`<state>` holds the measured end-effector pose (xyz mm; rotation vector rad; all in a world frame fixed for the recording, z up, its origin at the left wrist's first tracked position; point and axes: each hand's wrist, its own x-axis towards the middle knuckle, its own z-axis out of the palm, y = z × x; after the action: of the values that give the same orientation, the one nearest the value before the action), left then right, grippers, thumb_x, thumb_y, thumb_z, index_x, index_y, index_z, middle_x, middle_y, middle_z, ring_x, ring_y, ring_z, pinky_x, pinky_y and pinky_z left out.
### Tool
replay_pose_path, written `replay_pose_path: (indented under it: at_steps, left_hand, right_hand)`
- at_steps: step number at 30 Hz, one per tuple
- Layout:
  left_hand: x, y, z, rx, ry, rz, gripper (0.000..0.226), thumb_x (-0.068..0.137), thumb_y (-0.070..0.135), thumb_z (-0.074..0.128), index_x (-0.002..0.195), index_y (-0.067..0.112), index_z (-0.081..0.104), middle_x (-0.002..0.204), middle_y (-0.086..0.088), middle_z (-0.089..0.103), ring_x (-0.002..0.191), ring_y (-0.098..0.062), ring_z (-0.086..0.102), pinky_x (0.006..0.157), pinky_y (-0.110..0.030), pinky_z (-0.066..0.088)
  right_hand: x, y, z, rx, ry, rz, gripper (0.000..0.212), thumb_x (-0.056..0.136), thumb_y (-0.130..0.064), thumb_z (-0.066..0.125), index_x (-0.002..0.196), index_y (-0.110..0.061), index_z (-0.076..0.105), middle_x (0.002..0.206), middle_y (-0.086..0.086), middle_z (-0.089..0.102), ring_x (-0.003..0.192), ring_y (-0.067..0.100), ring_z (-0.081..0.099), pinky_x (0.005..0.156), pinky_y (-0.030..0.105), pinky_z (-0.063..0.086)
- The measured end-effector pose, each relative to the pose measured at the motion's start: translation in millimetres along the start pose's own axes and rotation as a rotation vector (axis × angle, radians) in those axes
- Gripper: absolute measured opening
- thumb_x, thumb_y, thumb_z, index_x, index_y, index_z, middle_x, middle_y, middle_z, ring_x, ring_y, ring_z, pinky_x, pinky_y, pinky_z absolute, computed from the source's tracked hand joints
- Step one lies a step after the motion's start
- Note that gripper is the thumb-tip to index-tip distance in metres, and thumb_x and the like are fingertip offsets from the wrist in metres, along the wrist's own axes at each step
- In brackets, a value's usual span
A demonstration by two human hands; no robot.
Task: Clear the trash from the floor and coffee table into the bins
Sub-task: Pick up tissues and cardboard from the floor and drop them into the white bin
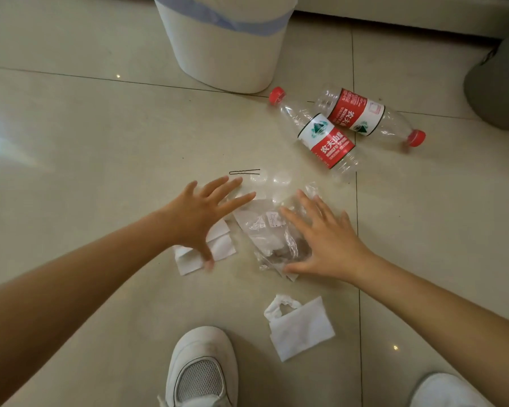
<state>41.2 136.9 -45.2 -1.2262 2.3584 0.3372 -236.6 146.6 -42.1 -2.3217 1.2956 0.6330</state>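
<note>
Tiled floor (100, 142): both hands, left (202, 220) and right (325, 240), spread empty over clear plastic wrapper (272, 233) and tissue (218, 249).

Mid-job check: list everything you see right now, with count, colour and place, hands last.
bin: one, white with blue liner, top centre on floor
grey bin: one, right edge, partly cut off
water bottles: two, clear, red labels and caps, lying right of the white bin
hairpin: one, dark, above left hand
clear plastic wrappers: crumpled pile, centre
folded tissues: white, under left hand
torn tissue: one, white, near shoes
shoes: two, white, bottom
left hand: open, over tissues
right hand: open, on wrappers
</note>
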Motion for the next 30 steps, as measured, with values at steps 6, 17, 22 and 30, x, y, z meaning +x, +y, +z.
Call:
replay_pose_path:
  at_steps: [6, 17, 22, 30]
  left_hand:
    - [16.9, -15.8, 3.7, 0.147, 0.062, 0.013, 0.138, 0.052, 0.078, 0.067, 0.146, 0.035, -0.025, 0.158, -0.002, -0.022, 0.147, -0.027, -0.003, 0.113, -0.046, 0.024]
    - [56.8, -16.3, -19.1, -0.322, 0.170, -0.082, 0.067, 0.083, 0.032, 0.069, 0.142, 0.035, 0.038, 0.145, 0.009, 0.041, 0.127, -0.018, 0.043, 0.090, -0.034, 0.046]
    - [61.0, -3.4, -9.2, -0.523, 0.255, -0.211, 0.038, 0.086, 0.014, 0.061, 0.124, 0.020, 0.058, 0.113, -0.004, 0.061, 0.102, -0.027, 0.058, 0.076, -0.034, 0.045]
    - [57.3, 12.3, -7.5, -0.319, 0.146, -0.233, 0.028, 0.091, 0.010, 0.047, 0.118, 0.008, 0.054, 0.114, -0.011, 0.056, 0.106, -0.030, 0.053, 0.079, -0.032, 0.041]
  right_hand:
    - [13.5, -15.5, 10.6, 0.050, 0.002, -0.017, 0.105, 0.075, -0.068, 0.061, 0.146, -0.044, -0.012, 0.157, -0.001, -0.023, 0.146, 0.032, -0.007, 0.109, 0.060, 0.026]
    - [15.6, -2.0, 3.3, 0.094, 0.246, -0.072, 0.059, 0.088, -0.007, 0.054, 0.142, -0.028, 0.042, 0.148, 0.007, 0.040, 0.125, 0.033, 0.046, 0.069, 0.039, 0.051]
    - [11.0, 9.6, 7.3, 0.129, 0.361, -0.097, 0.060, 0.076, 0.001, 0.064, 0.129, -0.025, 0.057, 0.124, 0.006, 0.062, 0.093, 0.035, 0.065, 0.052, 0.037, 0.052]
    - [-13.5, 21.0, 2.4, 0.133, 0.456, -0.167, 0.061, 0.069, 0.006, 0.066, 0.123, -0.022, 0.062, 0.109, 0.003, 0.067, 0.081, 0.030, 0.067, 0.045, 0.031, 0.049]
